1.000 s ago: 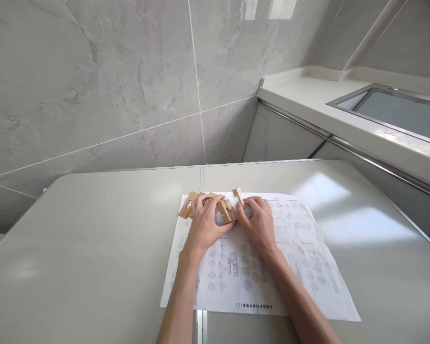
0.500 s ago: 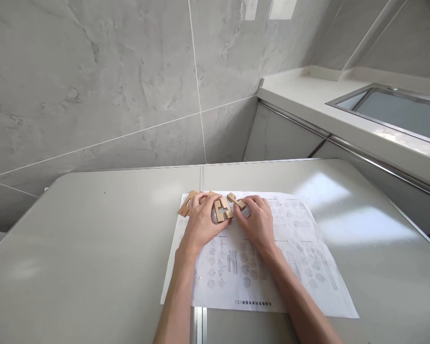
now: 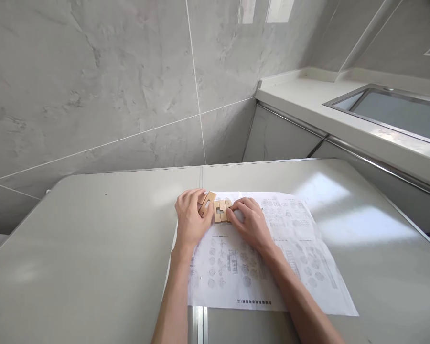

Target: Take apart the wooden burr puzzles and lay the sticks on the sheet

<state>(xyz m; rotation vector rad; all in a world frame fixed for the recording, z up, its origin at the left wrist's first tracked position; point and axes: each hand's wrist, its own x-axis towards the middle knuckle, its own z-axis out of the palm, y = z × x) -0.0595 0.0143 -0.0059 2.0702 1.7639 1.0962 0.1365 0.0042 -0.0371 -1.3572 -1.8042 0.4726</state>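
My left hand (image 3: 193, 217) curls round a slotted wooden puzzle piece (image 3: 210, 197) with a dark mark on it, tilted between thumb and fingers. Part of another wooden piece shows behind that one, under the fingers. Just to the right, several notched wooden puzzle pieces (image 3: 221, 217) lie side by side in a small block with a gap in its middle. My right hand (image 3: 250, 220) is closed, its thumb and fingertips pinching the right-hand piece (image 3: 228, 203) of this block. The fingers hide part of that piece.
Beneath the pieces and both hands, a creased printed sheet (image 3: 229, 291) with small diagrams lies on the pale table (image 3: 93, 248). A metal seam (image 3: 202, 325) runs down the tabletop. Behind stands a grey tiled wall (image 3: 136, 76), with a white counter (image 3: 290, 93) at the right.
The right hand's piece has moved left and down against the notched pieces. My left hand has shifted left off them and now grips the slotted piece, which has turned and moved right.
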